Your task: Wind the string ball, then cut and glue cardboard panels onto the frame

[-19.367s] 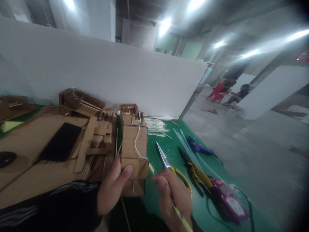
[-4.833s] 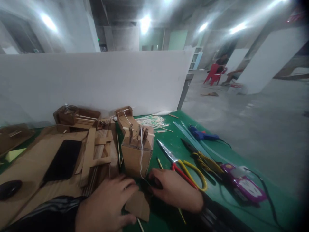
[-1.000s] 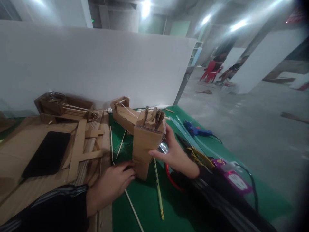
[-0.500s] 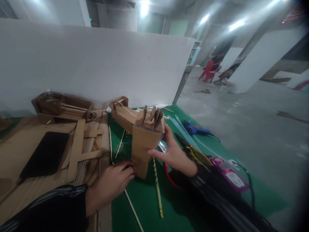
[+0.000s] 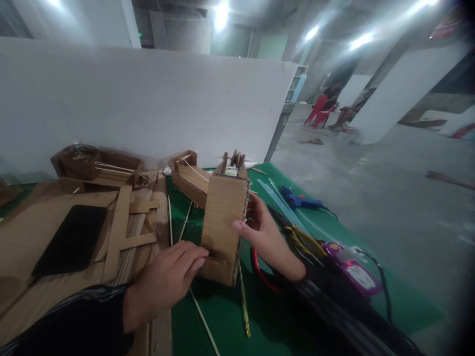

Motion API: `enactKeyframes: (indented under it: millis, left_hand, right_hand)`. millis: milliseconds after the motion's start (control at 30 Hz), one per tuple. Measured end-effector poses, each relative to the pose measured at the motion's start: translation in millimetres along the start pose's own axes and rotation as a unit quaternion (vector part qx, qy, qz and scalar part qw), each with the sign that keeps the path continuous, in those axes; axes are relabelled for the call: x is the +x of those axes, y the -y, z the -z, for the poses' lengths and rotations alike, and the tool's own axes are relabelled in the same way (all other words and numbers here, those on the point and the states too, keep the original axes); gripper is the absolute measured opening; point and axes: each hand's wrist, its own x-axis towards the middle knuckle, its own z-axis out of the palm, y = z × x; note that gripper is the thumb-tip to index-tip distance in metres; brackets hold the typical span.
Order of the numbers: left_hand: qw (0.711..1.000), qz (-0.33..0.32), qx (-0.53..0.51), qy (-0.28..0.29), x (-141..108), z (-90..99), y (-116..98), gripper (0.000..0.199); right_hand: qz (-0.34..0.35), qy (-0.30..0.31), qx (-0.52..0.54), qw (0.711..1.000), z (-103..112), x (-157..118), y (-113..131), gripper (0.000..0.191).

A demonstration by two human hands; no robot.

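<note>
A tall cardboard box [image 5: 224,217] with a wooden spool-like piece between two cardboard uprights on top stands tilted in front of me. My right hand [image 5: 261,230] grips its right side, thumb on the near face and fingers behind the edge. At the lower left edge, my left hand [image 5: 172,272] pinches the cardboard with curled fingers. Behind the box lies a longer cardboard trough [image 5: 191,180] with a white string. A patterned yellow-green pencil [image 5: 245,309] rests on the green tabletop beneath, and a thin wooden stick [image 5: 204,316] lies to its left.
To the right are yellow-handled pliers [image 5: 302,240], a blue glue gun [image 5: 300,198], clear glue sticks [image 5: 284,202] and a purple power strip [image 5: 352,269]. At left, a black phone [image 5: 70,240] lies on cardboard sheets [image 5: 33,222], with another cardboard model [image 5: 96,165] behind. A white panel [image 5: 148,104] borders the back.
The cardboard box has tipped back, so its near face shows more fully and its top shows less. Both hands have stayed on it, the left shifting slightly.
</note>
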Motion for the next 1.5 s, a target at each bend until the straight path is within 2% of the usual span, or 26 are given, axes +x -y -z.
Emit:
enactKeyframes:
  millis: [133,233,300,400,533,700,967,1133,1267,1400,1500]
  left_hand:
    - [0.992,0.02,-0.123,-0.022,11,29.8,-21,0.019]
    - [0.987,0.067,-0.141,-0.023,17,44.6,-36,0.017]
    - [0.986,0.097,-0.136,-0.007,18,48.4,-42,0.016]
    - [0.981,0.118,-0.144,0.052,16,47.9,-45,0.03]
    - [0.964,0.126,-0.2,0.121,11,41.9,-42,0.024]
    - [0.963,0.116,-0.215,0.112,14,32.3,-40,0.023]
    - [0.97,0.097,-0.215,0.068,37,26.9,-33,0.024]
    - [0.972,0.058,-0.219,0.057,32,25.9,-34,0.03]
    - [0.977,0.051,-0.191,0.079,26,21.7,-34,0.03]
    - [0.976,0.078,-0.186,0.078,25,16.7,-30,0.027]
    - [0.973,0.074,-0.204,0.079,26,15.5,-30,0.025]
  right_hand:
    - [-0.109,0.054,0.072,0.99,-8,-8,7,0.085]
    - [-0.161,0.128,0.092,0.974,-16,-15,8,0.081]
    - [-0.183,0.179,0.094,0.962,-20,-20,5,0.08]
    - [-0.183,0.215,0.083,0.956,-24,-23,-1,0.08]
    - [-0.121,0.179,0.003,0.976,-20,-22,-9,0.067]
    - [-0.048,0.102,-0.081,0.99,-11,-10,-16,0.056]
    - [-0.062,0.074,-0.046,0.994,-4,3,-19,0.052]
    - [-0.041,0.053,-0.056,0.996,1,6,-13,0.051]
    - [-0.025,0.017,-0.102,0.994,4,9,-17,0.057]
    - [-0.002,0.026,-0.123,0.992,1,11,-27,0.055]
    - [0.001,0.043,-0.118,0.992,-5,7,-28,0.053]
